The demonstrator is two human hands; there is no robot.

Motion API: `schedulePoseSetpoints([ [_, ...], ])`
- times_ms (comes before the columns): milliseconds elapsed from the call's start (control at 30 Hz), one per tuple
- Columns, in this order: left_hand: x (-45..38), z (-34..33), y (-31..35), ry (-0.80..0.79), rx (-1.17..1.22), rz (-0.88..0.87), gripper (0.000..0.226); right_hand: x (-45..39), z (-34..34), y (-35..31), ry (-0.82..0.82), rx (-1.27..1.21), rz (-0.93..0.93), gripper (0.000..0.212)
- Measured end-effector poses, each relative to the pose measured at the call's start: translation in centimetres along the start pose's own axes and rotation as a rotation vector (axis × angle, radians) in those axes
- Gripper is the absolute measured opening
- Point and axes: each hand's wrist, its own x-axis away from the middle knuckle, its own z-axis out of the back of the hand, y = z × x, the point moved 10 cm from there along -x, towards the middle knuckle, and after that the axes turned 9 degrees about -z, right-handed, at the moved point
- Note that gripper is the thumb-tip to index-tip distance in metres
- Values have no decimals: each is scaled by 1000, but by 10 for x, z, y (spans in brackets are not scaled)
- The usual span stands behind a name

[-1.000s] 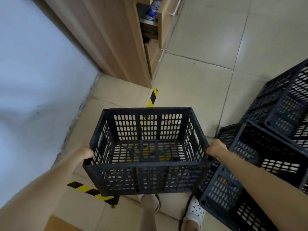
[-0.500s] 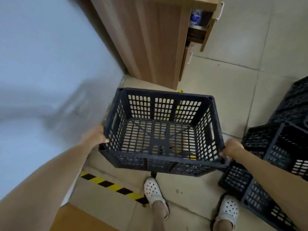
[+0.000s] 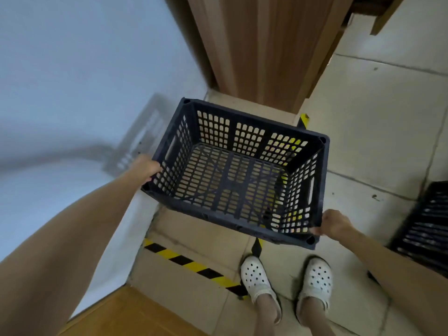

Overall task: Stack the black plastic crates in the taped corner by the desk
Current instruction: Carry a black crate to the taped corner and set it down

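while each hand grips a side, the black crate (image 3: 238, 175) hangs between them.

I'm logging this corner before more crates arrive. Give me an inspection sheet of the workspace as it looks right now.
Surface: tiled floor, taped corner marked by yellow-black tape.
Job's things: black crate empty, held tilted above the taped corner; another black crate at the right edge.
Clutter: nothing seen.
Hands: left hand grips the crate's left side; right hand grips its near right corner.
Cables: nothing seen.
Surroundings: pale wall left, wooden desk panel ahead, white clogs by the tape.
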Motion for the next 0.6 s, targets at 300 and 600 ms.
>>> schedulePoseSetpoints([
  [300,-47,-34,-11,74,140,56,57,-29,-59,-36,-130,-64,94,27],
  [600,-22,-123,71,-346,7,-249,62,-45,-98,-104,-38,-63,167,12],
])
